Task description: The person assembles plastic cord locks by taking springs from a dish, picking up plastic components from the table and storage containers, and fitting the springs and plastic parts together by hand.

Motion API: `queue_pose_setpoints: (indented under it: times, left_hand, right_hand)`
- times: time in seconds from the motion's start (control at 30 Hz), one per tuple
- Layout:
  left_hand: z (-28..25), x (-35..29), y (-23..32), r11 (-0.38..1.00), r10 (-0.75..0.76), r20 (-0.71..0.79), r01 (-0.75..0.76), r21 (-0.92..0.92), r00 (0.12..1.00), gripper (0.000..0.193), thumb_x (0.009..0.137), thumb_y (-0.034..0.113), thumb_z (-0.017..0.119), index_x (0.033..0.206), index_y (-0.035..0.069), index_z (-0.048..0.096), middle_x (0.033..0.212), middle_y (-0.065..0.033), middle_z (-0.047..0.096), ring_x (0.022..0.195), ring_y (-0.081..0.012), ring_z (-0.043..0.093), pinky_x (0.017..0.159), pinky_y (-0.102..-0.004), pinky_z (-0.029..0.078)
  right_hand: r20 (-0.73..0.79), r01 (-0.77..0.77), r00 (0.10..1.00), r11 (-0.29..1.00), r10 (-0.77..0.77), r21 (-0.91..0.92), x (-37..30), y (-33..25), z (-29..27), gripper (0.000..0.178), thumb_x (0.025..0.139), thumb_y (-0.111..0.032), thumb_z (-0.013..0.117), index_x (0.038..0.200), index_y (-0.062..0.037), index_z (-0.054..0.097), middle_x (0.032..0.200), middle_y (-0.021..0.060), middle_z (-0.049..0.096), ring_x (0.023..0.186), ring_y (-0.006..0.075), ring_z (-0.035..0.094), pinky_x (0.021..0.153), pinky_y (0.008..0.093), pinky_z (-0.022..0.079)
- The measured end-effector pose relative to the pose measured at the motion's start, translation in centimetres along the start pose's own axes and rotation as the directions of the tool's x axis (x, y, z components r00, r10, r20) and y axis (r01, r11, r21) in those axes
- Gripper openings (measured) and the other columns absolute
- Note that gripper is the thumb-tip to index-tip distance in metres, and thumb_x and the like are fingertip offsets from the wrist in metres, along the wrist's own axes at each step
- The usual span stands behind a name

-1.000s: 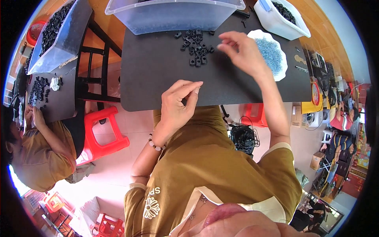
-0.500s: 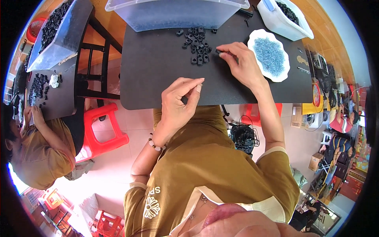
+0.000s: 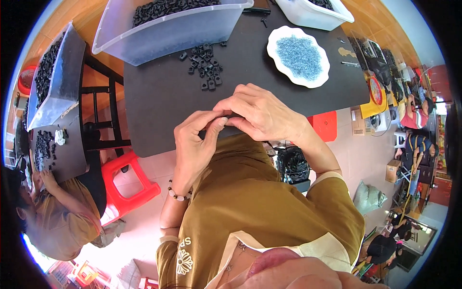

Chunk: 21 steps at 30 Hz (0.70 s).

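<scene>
My left hand (image 3: 196, 140) and my right hand (image 3: 262, 111) meet fingertip to fingertip over the front edge of the dark table (image 3: 161, 108). Both are closed in a pinch. Between the right fingertips is a small black part, mostly hidden by the fingers. What the left thumb and forefinger hold, if anything, is too small to make out. Beyond the hands lies a loose pile of small black plastic parts (image 3: 206, 65), some showing a round hole. To the right of the pile, a white scalloped plate (image 3: 274, 52) bears many tiny clear bluish pieces (image 3: 299, 58).
A large translucent bin (image 3: 187, 36) of black parts stands at the table's far side, with a white tub (image 3: 313, 20) to its right. At left, another person (image 3: 62, 207) works at a second table with black parts. A red stool (image 3: 126, 185) stands between.
My right hand has come back from the pile with a small black part and met my left hand. The view has shifted, so the table appears further left and turned.
</scene>
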<state>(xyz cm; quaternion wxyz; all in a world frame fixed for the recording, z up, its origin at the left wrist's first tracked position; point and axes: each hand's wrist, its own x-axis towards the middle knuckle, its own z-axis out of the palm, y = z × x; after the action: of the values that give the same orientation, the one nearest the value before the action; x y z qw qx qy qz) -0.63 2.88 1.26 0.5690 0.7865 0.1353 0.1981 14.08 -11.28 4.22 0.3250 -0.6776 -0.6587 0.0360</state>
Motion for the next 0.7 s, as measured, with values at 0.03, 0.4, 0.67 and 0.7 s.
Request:
queue_pose_setpoints:
  times: [0.03,0.4,0.67,0.7]
  left_hand:
    - [0.0,-0.1,-0.1,1.0,-0.001,0.011,0.001,-0.011,1.0,0.017,0.091,0.005,0.071,0.107,-0.001,0.074,0.093,-0.0094,0.071,0.077,-0.013,0.066,0.071,-0.0255,0.052]
    - [-0.2,-0.1,-0.4,0.944,-0.14,0.123,0.17,-0.283,0.982,0.019,0.091,0.004,0.071,0.109,0.001,0.075,0.087,-0.0068,0.069,0.077,-0.0104,0.066,0.068,-0.0229,0.051]
    - [-0.3,-0.5,0.2,0.924,-0.15,0.033,0.152,-0.351,0.988,0.014,0.095,0.006,0.068,0.105,-0.002,0.073,0.09,-0.0038,0.067,0.076,-0.0087,0.064,0.07,-0.0217,0.052]
    - [-0.3,-0.6,0.3,0.924,-0.145,0.032,0.146,-0.353,0.989,0.014,0.095,0.006,0.068,0.105,-0.002,0.073,0.09,-0.0038,0.067,0.076,-0.0087,0.064,0.07,-0.0217,0.052]
  right_hand:
    - [0.03,-0.02,0.999,0.999,0.019,0.034,0.0,0.0,-0.1,0.032,0.085,-0.009,0.07,0.114,-0.0067,0.059,0.093,0.0084,0.066,0.09,0.0294,0.06,0.081,0.0412,0.048]
    - [0.049,-0.165,0.986,0.965,0.158,0.203,-0.2,1.1,-1.9,0.025,0.088,-0.017,0.071,0.11,-0.0083,0.063,0.091,0.0096,0.068,0.088,0.0306,0.065,0.077,0.041,0.052]
    - [-0.427,-0.722,0.686,0.622,0.589,-0.304,-1.6,15.4,-12.1,0.033,0.091,-0.034,0.07,0.089,-0.0009,0.072,0.069,0.0073,0.066,0.062,0.0158,0.059,0.062,0.0337,0.047]
    - [-0.431,-0.721,0.688,0.622,0.584,-0.307,-1.9,17.4,-12.8,0.033,0.091,-0.034,0.07,0.089,-0.0009,0.072,0.069,0.0073,0.066,0.062,0.0158,0.059,0.062,0.0337,0.047]
